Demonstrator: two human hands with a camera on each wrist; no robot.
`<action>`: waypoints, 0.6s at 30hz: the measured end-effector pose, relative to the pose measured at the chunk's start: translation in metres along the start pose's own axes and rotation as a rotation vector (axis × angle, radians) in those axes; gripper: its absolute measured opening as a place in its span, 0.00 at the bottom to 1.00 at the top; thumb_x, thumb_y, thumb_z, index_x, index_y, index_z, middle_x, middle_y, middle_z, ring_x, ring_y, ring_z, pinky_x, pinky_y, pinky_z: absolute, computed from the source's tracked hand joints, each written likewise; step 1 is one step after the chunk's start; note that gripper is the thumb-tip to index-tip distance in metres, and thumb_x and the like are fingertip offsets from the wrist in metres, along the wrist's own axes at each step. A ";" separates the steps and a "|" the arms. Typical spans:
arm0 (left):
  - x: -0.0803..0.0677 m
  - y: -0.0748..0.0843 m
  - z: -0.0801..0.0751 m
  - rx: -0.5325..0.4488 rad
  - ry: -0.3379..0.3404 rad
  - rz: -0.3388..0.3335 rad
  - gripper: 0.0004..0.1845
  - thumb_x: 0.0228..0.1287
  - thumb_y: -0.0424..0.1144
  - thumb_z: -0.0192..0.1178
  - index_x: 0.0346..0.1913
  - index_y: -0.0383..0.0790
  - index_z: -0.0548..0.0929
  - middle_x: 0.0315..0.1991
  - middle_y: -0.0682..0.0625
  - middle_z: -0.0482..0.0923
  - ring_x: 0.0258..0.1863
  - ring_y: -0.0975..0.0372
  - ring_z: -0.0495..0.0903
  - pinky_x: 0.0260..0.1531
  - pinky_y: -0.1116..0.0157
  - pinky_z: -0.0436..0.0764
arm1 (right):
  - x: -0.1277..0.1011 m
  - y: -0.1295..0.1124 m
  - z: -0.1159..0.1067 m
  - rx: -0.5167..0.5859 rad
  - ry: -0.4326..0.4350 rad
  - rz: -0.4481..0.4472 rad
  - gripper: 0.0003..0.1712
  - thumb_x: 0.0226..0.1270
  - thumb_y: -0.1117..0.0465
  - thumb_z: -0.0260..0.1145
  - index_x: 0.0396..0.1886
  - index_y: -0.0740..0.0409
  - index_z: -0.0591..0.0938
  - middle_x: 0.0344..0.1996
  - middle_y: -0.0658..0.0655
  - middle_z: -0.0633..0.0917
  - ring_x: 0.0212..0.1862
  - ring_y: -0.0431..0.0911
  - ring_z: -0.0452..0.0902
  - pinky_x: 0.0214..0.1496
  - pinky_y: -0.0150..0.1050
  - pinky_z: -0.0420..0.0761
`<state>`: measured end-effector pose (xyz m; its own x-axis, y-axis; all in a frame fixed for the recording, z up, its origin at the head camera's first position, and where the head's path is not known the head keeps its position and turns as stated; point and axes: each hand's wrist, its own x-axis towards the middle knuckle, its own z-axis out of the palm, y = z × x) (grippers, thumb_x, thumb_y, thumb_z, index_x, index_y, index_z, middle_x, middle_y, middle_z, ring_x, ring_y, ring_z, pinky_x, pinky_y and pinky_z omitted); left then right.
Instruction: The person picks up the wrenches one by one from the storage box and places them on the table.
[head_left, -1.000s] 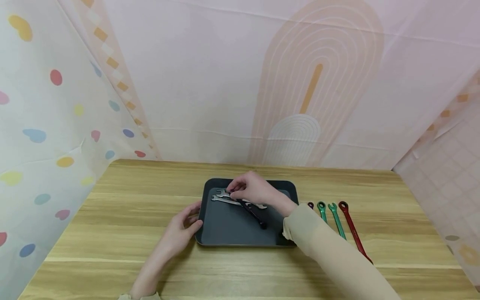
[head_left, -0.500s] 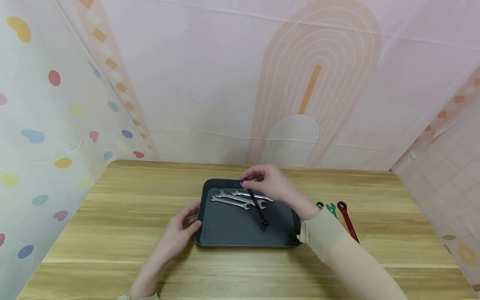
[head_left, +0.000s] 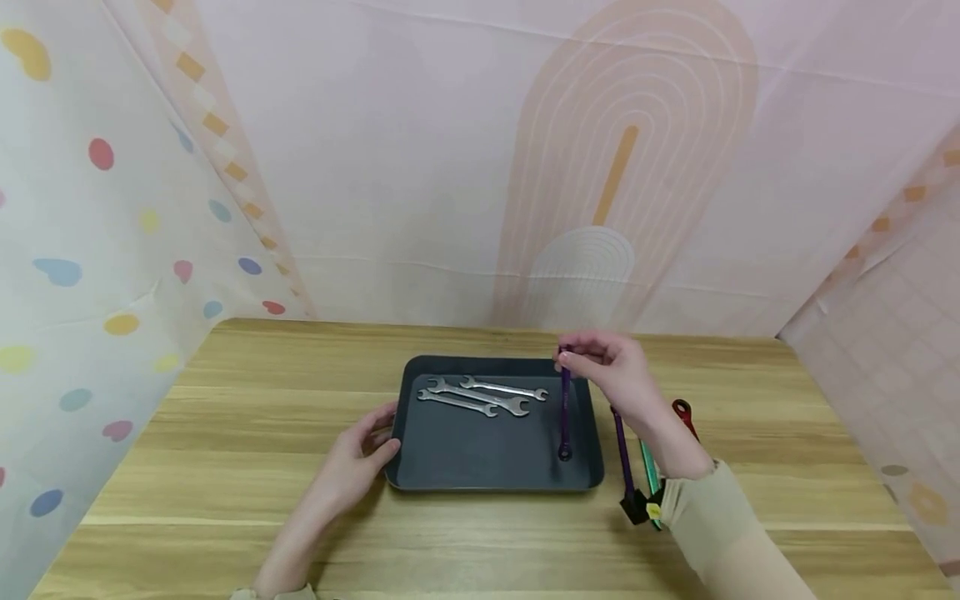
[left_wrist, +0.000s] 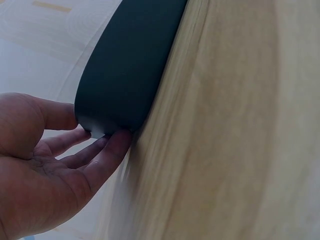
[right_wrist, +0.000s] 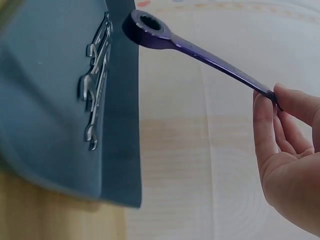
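A dark grey tray [head_left: 450, 467] lies on the wooden table, with three silver open-end wrenches [head_left: 480, 395] in its far half. My right hand [head_left: 564, 360] pinches the top end of a purple ring wrench [head_left: 564, 417]. It hangs down over the tray's right side, clear of the floor. In the right wrist view the purple wrench [right_wrist: 200, 52] sticks out from my fingertips [right_wrist: 264, 107], past the tray [right_wrist: 45, 125] and the silver wrenches [right_wrist: 95, 100]. My left hand [head_left: 382, 433] rests against the tray's left edge; its fingers [left_wrist: 107, 150] touch the tray's corner [left_wrist: 120, 85].
Right of the tray lie a second purple wrench [head_left: 621, 450], a green wrench [head_left: 648, 465] and a red wrench [head_left: 682, 412], partly hidden by my right forearm. Patterned fabric walls close in the table on three sides. Bare wood shows at the left and front.
My right hand has lifted the purple wrench off the silver wrenches and carried it rightward to the tray's right side. The left hand has stayed at the tray's left edge.
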<state>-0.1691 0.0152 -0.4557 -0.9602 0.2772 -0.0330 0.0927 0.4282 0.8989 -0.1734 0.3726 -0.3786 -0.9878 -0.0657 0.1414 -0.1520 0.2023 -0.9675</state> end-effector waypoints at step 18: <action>0.001 0.000 0.001 -0.009 -0.010 -0.003 0.30 0.76 0.24 0.54 0.78 0.28 0.65 0.72 0.27 0.73 0.69 0.39 0.78 0.70 0.55 0.80 | -0.051 0.032 -0.050 0.318 0.154 -0.082 0.21 0.75 0.76 0.60 0.43 0.46 0.90 0.38 0.42 0.93 0.43 0.35 0.91 0.48 0.27 0.88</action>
<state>-0.1695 0.0162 -0.4559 -0.9578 0.2846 -0.0401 0.0874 0.4212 0.9028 -0.1293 0.4316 -0.4058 -0.9702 0.0837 0.2275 -0.2361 -0.1135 -0.9651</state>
